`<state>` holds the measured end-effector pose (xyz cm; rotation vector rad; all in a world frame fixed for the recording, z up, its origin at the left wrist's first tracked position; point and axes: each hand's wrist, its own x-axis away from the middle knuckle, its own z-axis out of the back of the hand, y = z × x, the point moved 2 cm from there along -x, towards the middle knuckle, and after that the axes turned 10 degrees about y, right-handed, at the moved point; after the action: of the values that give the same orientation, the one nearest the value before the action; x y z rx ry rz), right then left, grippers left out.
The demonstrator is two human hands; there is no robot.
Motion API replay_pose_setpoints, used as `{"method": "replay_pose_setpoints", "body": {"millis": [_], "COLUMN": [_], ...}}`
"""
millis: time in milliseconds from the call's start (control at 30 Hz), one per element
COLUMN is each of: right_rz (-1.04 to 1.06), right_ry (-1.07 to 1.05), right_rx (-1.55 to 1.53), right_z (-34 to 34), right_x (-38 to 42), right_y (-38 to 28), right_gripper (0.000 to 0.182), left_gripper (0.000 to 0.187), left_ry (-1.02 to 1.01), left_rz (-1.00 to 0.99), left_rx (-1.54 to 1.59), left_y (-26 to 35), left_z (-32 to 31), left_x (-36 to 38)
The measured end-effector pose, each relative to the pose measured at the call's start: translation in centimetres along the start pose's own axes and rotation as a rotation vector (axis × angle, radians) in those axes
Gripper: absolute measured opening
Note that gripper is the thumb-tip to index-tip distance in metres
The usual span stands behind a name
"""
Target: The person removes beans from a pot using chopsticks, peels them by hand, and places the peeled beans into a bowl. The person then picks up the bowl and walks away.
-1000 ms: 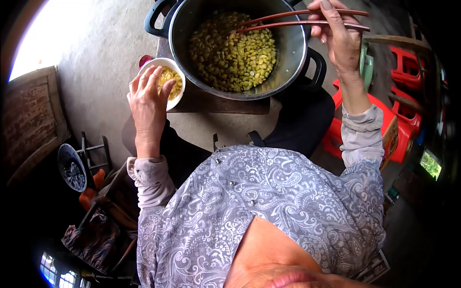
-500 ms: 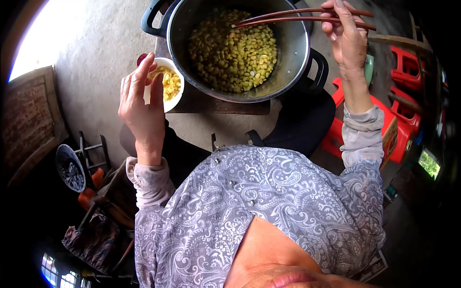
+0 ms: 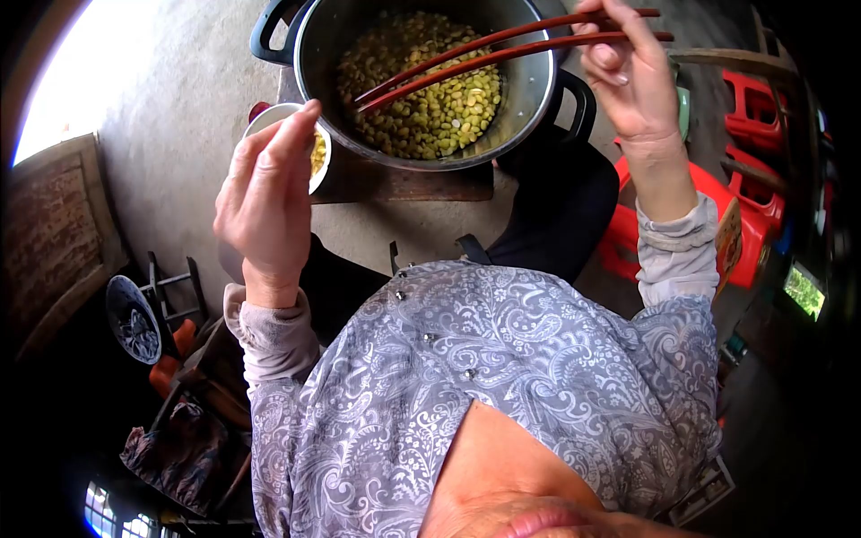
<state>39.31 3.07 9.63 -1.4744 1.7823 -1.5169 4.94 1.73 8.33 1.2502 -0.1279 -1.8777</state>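
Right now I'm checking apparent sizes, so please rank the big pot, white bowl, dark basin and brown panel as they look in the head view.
1. Big pot
2. Brown panel
3. White bowl and dark basin: too close to rank, as the left hand covers part of the bowl.

Right hand point(image 3: 632, 85) holding red chopsticks point(image 3: 466, 65) over pot point(image 3: 531, 76) of greenish beans point(image 3: 444, 124), left hand point(image 3: 265, 202) near white bowl point(image 3: 321, 176)

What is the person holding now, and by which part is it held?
The right hand holds two chopsticks near their upper ends, opposite the tips in the pot. Whether the left hand pinches anything, I cannot tell.
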Motion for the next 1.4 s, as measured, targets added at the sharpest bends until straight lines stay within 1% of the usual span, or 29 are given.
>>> {"method": "replay_pose_setpoints", "body": {"millis": [33, 67, 100, 167, 200, 233, 267, 300, 367, 400, 500, 567, 600, 667, 700, 733, 833, 867, 900, 967, 1000, 1100, 1133, 1233, 1333, 1400], "right_rz": [0.214, 0.366, 0.455, 0.379, 0.296, 0.212, 0.280, 0.506, 0.555, 0.654, 0.900, 0.962, 0.669, 0.737, 0.654, 0.590, 0.497, 0.645, 0.593, 0.708, 0.759, 0.766, 0.800, 0.914, 0.605, 0.564], "right_ry": [0.051, 0.003, -0.117, -0.236, -0.350, -0.463, -0.694, -0.800, -0.999, -1.040, -0.932, -0.868, -0.682, -0.494, -0.415, -0.461, -0.619, -0.800, -0.840, -1.014, -1.008, -0.820, -0.760, -0.713, -0.425, -0.381], "right_rx": [0.098, 0.232, 0.345, 0.641, 0.705, 0.766, 0.956, 0.867, 0.863, 0.875, 0.938, 0.899, 1.024, 0.774, 0.758, 0.791, 0.993, 1.088, 1.013, 1.012, 0.952, 0.934, 0.813, 0.864, 0.783, 0.742], "right_z": [0.5, 0.2, 0.6, -0.6, -1.0, -1.4, -2.1, -2.9, -3.3, -3.9, -4.3, -3.9, -3.8, -3.2, -3.1, -2.8, -4.0, -3.9, -3.7, -3.9, -4.0, -4.6, -4.0, -4.2, -3.0, -2.5], "right_x": [-0.4, -0.3, -0.9, -0.3, -0.4, -0.6, -1.0, -0.9, -1.1, -0.9, -1.3, -2.4, -1.7, -2.0, -1.5, -2.2, -1.5, -2.0, -2.0, -2.7, -3.0, -3.1, -3.2, -2.8, -1.7, -1.9], "right_y": [-0.7, -1.7, -2.2, -2.7, -2.3, -1.8, -1.5, 0.4, 2.8, 3.6, 3.5, 2.6, 0.9, 0.2, -0.9, -1.5, -2.3, -1.5, 0.0, 2.1, 2.5, 1.2, 0.9, -1.0, -1.7, -2.1], "right_gripper": [0.028, 0.027, 0.029, 0.025, 0.022, 0.018, 0.022, 0.017, 0.016, 0.017, 0.017, 0.008, 0.009, 0.013, 0.013, 0.011, 0.007, 0.010, 0.012, 0.014, 0.014, 0.005, 0.005, 0.008, 0.009, 0.011], "left_gripper": [0.031, 0.030, 0.031, 0.034, 0.043, 0.042, 0.042, 0.041, 0.041, 0.042, 0.041, 0.039, 0.039, 0.039, 0.039, 0.039, 0.038, 0.038, 0.038, 0.038, 0.038, 0.037, 0.037, 0.037, 0.034, 0.031], "left_ry": [0.020, -0.067, -0.203, -0.478, -0.545, -0.523, -0.500, -0.475, -0.422, -0.389, -0.326, -0.313, -0.317, -0.326, -0.325, -0.324, -0.327, -0.330, -0.319, -0.297, -0.297, -0.295, -0.287, -0.291, -0.282, -0.257], "left_rz": [0.057, 0.186, 0.133, 0.022, 0.173, 0.210, 0.250, 0.293, 0.286, 0.289, 0.282, 0.290, 0.312, 0.353, 0.354, 0.353, 0.391, 0.411, 0.406, 0.394, 0.392, 0.396, 0.409, 0.441, 0.451, 0.421], "left_rx": [-0.078, -0.101, -0.268, -0.591, -0.611, -0.550, -0.490, -0.431, -0.407, -0.380, -0.331, -0.309, -0.309, -0.315, -0.321, -0.324, -0.282, -0.263, -0.253, -0.232, -0.227, -0.205, -0.198, -0.190, -0.183, -0.180], "left_y": [-1.0, -3.3, -4.7, -6.9, -7.4, -7.8, -8.1, -8.2, -7.8, -7.7, -8.0, -8.0, -7.9, -7.8, -7.8, -7.9, -7.8, -7.7, -7.7, -7.7, -7.7, -7.8, -7.9, -7.8, -7.6, -7.6], "left_z": [0.6, 1.2, 1.2, 0.2, -0.1, -0.2, -0.4, -0.6, -0.7, -0.7, -0.8, -0.7, -0.7, -0.4, -0.3, -0.3, -0.5, -0.5, -0.5, -0.6, -0.6, -0.6, -0.6, -0.5, -0.6, -0.4], "left_x": [0.9, 2.7, 3.6, 5.1, 5.9, 6.2, 6.3, 6.4, 5.7, 5.4, 5.3, 5.4, 5.4, 5.4, 5.5, 5.5, 5.3, 5.3, 5.3, 5.3, 5.2, 5.2, 5.3, 5.3, 5.1, 5.3]}}
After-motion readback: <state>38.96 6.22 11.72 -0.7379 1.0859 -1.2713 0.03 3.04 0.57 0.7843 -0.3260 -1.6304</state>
